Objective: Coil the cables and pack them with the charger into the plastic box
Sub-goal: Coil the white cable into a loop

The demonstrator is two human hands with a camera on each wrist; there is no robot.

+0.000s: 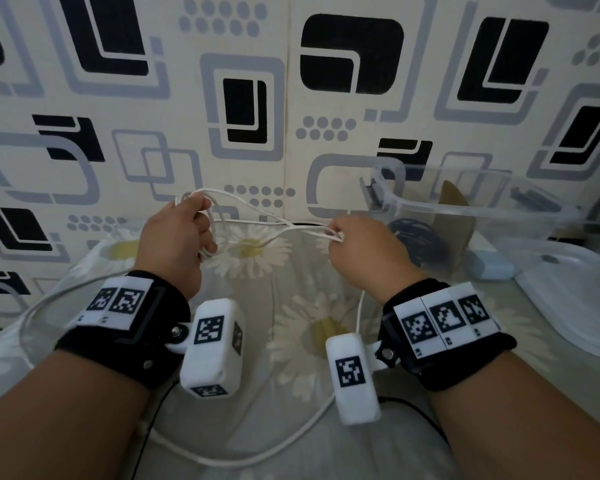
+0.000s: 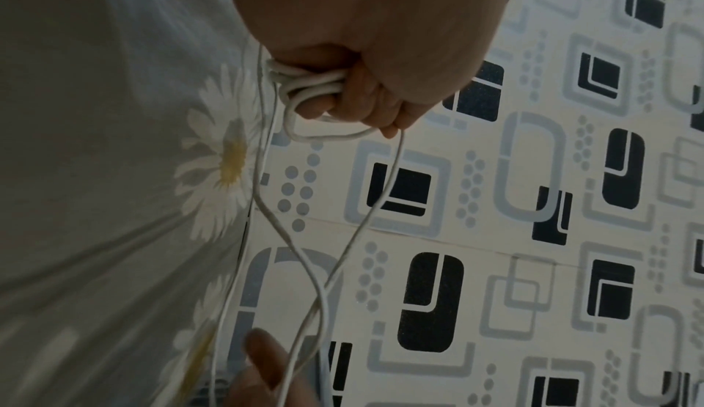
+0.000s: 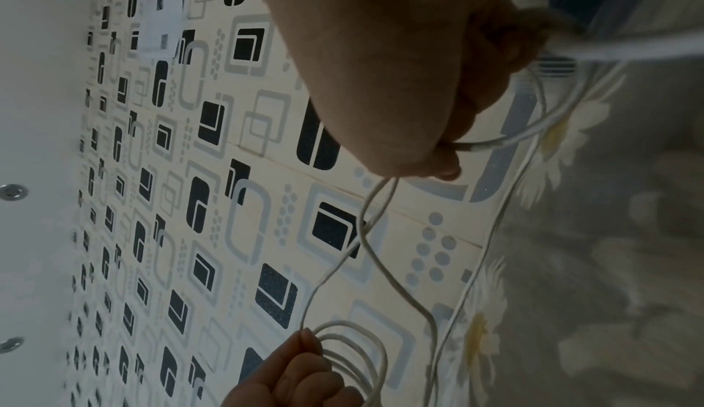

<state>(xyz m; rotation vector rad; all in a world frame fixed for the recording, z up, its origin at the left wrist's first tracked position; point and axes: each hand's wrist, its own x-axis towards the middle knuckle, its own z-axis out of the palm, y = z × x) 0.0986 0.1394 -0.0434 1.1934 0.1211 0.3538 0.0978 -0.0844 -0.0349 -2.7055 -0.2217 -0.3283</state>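
A thin white cable (image 1: 257, 216) stretches in loops between both hands above a daisy-print sheet. My left hand (image 1: 184, 233) grips several loops of it (image 2: 304, 85) in its curled fingers. My right hand (image 1: 357, 247) pinches strands of the same cable (image 3: 472, 144) at its fingertips. The cable's slack (image 1: 250, 459) trails down across the sheet toward me. A clear plastic box (image 1: 471, 202) stands at the right by the wall, with a dark coiled cable (image 1: 416, 237) seen through it. A pale blue charger (image 1: 489, 265) lies in front of the box.
The box's clear lid (image 1: 575, 296) lies at the far right on the daisy-print sheet (image 1: 291, 306). A patterned wall (image 1: 257, 98) closes off the back. A thin black wire (image 1: 416, 410) runs beneath my right forearm.
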